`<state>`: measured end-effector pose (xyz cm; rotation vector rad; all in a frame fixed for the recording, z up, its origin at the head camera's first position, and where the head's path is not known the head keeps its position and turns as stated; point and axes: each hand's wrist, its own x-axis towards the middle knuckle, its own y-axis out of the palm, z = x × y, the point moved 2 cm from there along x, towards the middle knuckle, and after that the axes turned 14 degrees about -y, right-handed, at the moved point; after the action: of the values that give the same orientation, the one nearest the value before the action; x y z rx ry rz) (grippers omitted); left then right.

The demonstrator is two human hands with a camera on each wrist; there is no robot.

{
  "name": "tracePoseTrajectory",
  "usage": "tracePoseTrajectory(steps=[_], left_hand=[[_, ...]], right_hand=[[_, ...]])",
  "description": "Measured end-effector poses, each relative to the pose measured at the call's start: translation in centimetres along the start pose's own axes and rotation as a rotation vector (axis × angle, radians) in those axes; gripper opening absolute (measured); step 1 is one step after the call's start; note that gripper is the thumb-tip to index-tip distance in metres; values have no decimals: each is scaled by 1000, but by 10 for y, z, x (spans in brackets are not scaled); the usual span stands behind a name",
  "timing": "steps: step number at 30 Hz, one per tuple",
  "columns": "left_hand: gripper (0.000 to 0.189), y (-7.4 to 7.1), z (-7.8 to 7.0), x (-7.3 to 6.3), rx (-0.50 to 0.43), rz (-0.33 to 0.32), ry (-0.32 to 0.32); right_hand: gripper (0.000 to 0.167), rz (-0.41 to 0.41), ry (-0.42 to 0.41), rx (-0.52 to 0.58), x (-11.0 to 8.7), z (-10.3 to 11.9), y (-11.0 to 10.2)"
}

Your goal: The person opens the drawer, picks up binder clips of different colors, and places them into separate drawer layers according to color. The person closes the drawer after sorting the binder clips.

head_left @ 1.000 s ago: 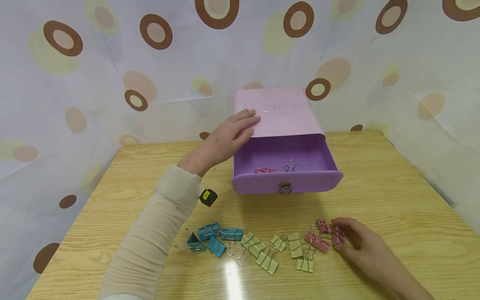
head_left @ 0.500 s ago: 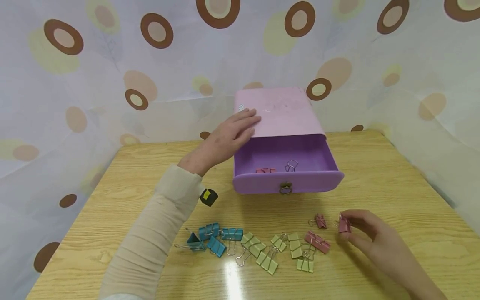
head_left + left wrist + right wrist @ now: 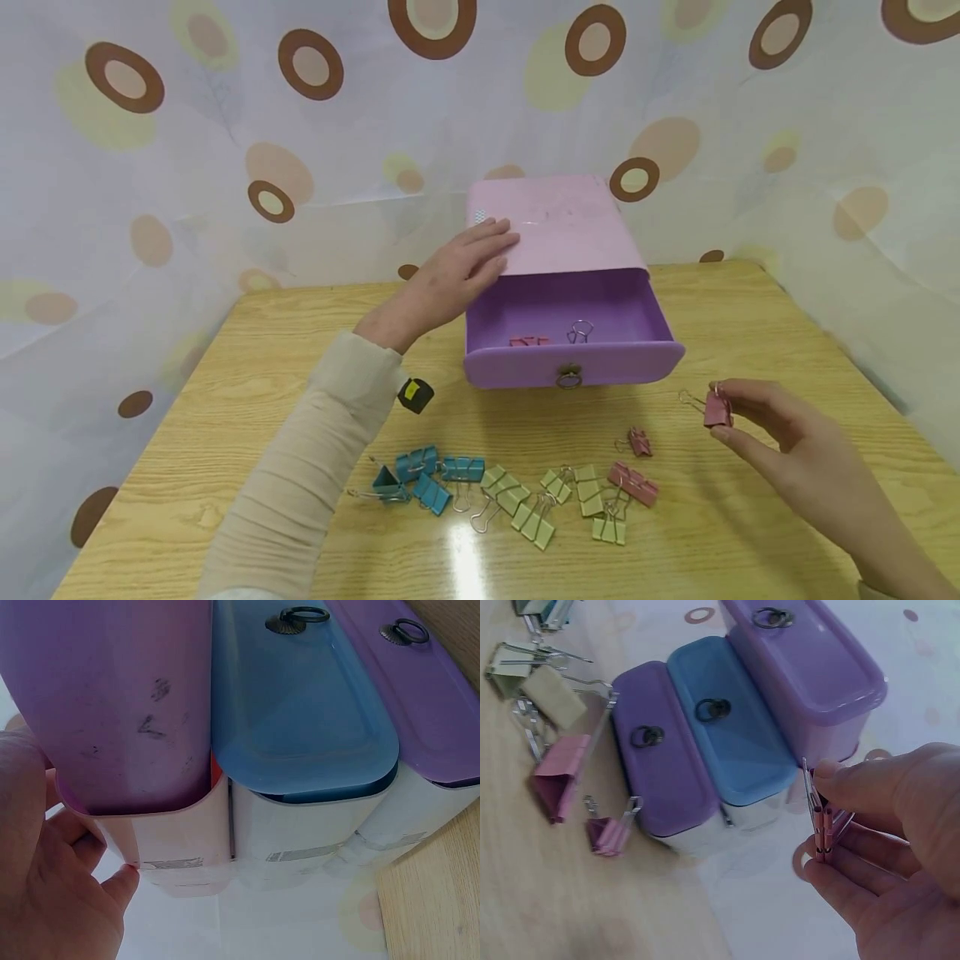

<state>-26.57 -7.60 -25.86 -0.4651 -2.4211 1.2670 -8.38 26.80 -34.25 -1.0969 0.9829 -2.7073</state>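
Note:
My right hand pinches a pink binder clip between thumb and fingers, above the table to the right of the drawer unit. In the right wrist view the same binder clip shows end-on, its wire handles pointing up. My left hand rests on the left edge of the drawer unit's pink top, fingers stretched out. The purple top drawer is pulled out. Inside it show a pink clip and a wire handle. A small pink clip and a larger one lie on the table.
Green binder clips and blue binder clips lie in a row along the front. Below the pulled-out drawer, a blue drawer and a lower purple drawer are closed. A patterned cloth hangs behind the table.
My right hand has lifted the pink binder clip off the table, away from the other pink clips, moving right and up in the head view. The left hand has stayed on the drawer unit.

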Motion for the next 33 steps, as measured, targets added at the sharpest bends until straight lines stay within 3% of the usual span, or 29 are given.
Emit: tracePoseTrajectory(steps=[5,12,20,27,33], left_hand=[[46,0,0,0,0,-1,-1],[46,-1,1,0,-1,-5,1],[46,-2,2,0,9,1,4],[46,-2,2,0,11,3,7],[46,-1,2,0,3,9,5]], right_hand=[[57,-36,-62,-22,17,6,-14],[59,-103,-210,-57,45,16,-29],[59,-65,-206,-131,77,40,-30],[57,-48,-267,-78,104,51,-17],[50,30,-213,-92,120,57,-7]])
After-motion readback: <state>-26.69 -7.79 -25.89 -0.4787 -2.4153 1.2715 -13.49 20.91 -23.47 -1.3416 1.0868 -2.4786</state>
